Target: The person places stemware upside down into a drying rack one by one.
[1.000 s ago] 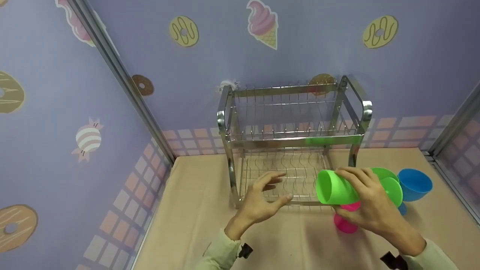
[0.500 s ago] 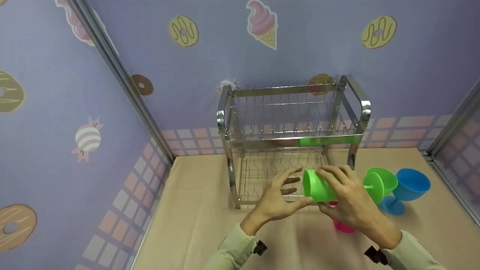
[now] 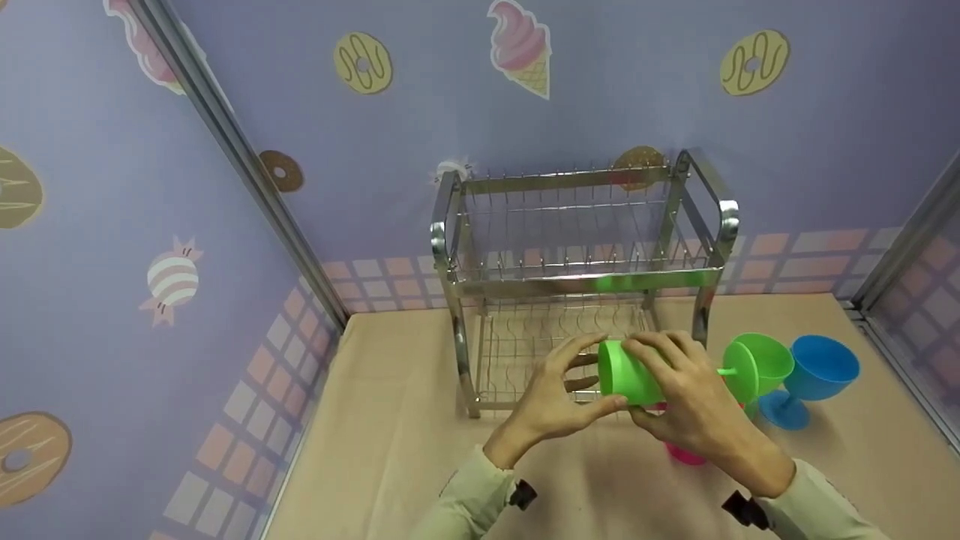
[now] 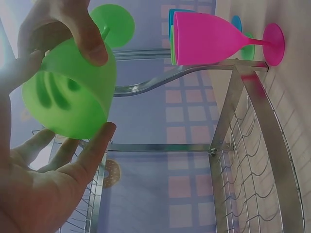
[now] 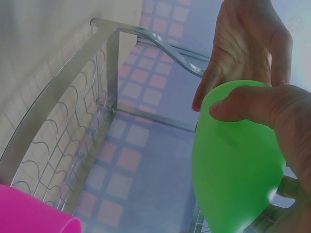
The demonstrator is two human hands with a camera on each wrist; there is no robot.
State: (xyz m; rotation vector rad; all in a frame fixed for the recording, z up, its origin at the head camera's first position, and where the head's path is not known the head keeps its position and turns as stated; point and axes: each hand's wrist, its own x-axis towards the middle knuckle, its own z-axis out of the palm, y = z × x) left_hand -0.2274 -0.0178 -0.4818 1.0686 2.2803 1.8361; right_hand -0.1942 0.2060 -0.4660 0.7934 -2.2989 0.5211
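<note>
Bright green, one goblet (image 3: 634, 381) was held sideways above the pale surface (image 3: 390, 420), near the lower front of the metal rack (image 3: 540, 286), its mouth toward the person's left and its foot toward the right; the right hand (image 3: 694, 397) was clamped on its bowl, fingers over the top and thumb lower down; the left hand (image 3: 553, 397) had its fingers and thumb well apart, spread about the mouth with the tips at the rim, though how firmly they touched could not be told; a pink goblet (image 4: 209, 39) stood upright by the rack, mostly hidden by the right hand in the head view but plain in the left wrist view; beyond the right hand, a second green goblet (image 3: 774, 367) stood upright beside a blue goblet (image 3: 823, 371), its stem partly covered by the foot of the held one; the rack had two wire tiers, the lower one with wavy wires; behind it rose a bluish-purple wall (image 3: 420, 135) with doughnuts, sweets and ice-cream cones on it, and pink and white squares along its foot.
</note>
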